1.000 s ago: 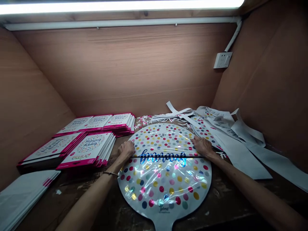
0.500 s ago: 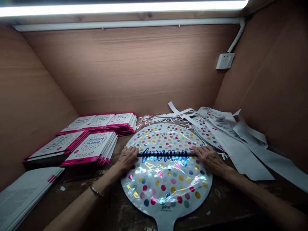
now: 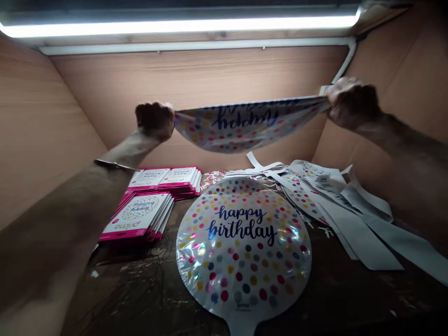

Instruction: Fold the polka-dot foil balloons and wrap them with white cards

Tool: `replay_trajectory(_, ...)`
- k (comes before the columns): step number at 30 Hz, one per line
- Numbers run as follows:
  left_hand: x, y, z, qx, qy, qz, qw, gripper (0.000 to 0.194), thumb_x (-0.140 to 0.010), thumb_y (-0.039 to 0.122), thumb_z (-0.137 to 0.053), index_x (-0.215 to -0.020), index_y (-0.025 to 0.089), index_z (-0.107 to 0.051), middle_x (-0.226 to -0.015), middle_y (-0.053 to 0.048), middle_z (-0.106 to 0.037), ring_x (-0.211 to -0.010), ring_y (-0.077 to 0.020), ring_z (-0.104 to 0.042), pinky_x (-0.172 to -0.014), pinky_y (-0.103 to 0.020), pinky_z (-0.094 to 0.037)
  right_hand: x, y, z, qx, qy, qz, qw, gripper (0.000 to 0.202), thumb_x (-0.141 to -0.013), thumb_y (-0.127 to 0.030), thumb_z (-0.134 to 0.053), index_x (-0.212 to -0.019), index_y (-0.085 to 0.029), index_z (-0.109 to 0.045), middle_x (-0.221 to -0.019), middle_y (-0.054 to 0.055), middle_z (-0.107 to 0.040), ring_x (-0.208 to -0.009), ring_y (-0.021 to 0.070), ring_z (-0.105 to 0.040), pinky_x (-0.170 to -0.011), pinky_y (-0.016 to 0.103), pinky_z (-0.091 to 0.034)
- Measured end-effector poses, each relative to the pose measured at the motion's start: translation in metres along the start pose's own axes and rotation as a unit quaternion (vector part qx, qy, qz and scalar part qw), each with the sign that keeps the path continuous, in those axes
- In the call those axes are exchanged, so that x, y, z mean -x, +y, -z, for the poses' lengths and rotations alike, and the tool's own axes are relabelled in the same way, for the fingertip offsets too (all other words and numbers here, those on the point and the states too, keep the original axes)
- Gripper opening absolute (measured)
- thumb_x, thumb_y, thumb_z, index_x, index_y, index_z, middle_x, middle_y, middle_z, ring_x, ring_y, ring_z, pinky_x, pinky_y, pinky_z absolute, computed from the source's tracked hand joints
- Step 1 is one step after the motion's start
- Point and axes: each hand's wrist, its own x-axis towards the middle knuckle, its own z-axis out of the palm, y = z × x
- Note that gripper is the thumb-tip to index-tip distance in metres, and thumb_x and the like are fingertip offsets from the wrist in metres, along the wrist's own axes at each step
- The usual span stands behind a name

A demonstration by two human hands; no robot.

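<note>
Raised in front of the back wall, a dotted foil balloon (image 3: 231, 133) is stretched flat between my two hands, folded along its top edge with blue lettering upside down. My left hand (image 3: 156, 121) is closed on its left end. The right end is gripped by my right hand (image 3: 352, 102), which is a little blurred. Below them on the table lies another flat foil balloon (image 3: 243, 261), round and white with coloured dots and "happy birthday" in blue. Its neck points toward me, and neither hand touches it.
Stacks of pink-and-white printed packets (image 3: 135, 212) stand at the left. White paper strips (image 3: 353, 224) lie at the right, partly over more dotted balloons (image 3: 303, 196). Small paper scraps (image 3: 212, 177) are scattered at the back. A lit tube lamp (image 3: 182, 25) runs overhead.
Both hands have risen from the table, lifting a folded balloon off the pile. The balloon beneath now shows its full lettering. My fingers, earlier laid on the fold, are now closed.
</note>
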Motion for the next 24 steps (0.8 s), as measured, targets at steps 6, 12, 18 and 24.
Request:
replay_trajectory(6,0.063,0.015,-0.03,-0.072,-0.03,-0.03,0.996,0.032,-0.085,0.013,-0.029,-0.096,-0.001,-0.056,-0.09,-0.019,-0.058,-0.086,-0.0279,-0.056,-0.073,-0.037,-0.037,0.121,-0.04,0.031,0.161,-0.057,0.096,0.981,0.037,-0.091,-0.016,-0.028,-0.077,-0.011,-0.062,-0.076,0.014,-0.056,-0.078,0.0242,-0.056,-0.061,0.035,-0.039)
replay_trajectory(12,0.17,0.049,-0.131,-0.005,-0.203,-0.077,0.976,0.025,-0.079,0.01,-0.037,-0.086,0.008,-0.062,-0.081,-0.016,-0.063,-0.077,-0.0272,-0.06,-0.068,-0.036,-0.039,0.294,-0.129,0.033,-0.107,-0.083,0.131,0.982,0.027,-0.082,-0.001,-0.037,-0.079,-0.014,-0.062,-0.071,0.008,-0.057,-0.071,0.0202,-0.053,-0.076,0.04,-0.044)
replay_trajectory(18,0.215,0.097,-0.128,0.032,-0.276,-0.068,0.958,0.042,-0.077,0.008,-0.042,-0.117,0.014,-0.053,-0.13,-0.019,-0.045,-0.118,-0.0362,-0.042,-0.093,-0.058,-0.028,0.334,-0.153,0.071,-0.302,-0.083,0.058,0.948,0.034,-0.081,0.001,-0.037,-0.106,-0.013,-0.055,-0.083,0.006,-0.06,-0.079,0.017,-0.057,-0.088,0.044,-0.041)
replay_trajectory(24,0.279,0.167,-0.075,0.429,-0.279,-0.254,0.821,0.054,-0.079,0.041,-0.057,-0.13,0.027,-0.043,-0.134,-0.009,-0.044,-0.128,-0.0276,-0.033,-0.11,-0.043,-0.014,0.322,-0.146,0.102,-0.465,-0.057,0.003,0.884,0.035,-0.077,-0.005,-0.046,-0.105,-0.025,-0.054,-0.089,0.006,-0.058,-0.086,0.0221,-0.056,-0.086,0.048,-0.044)
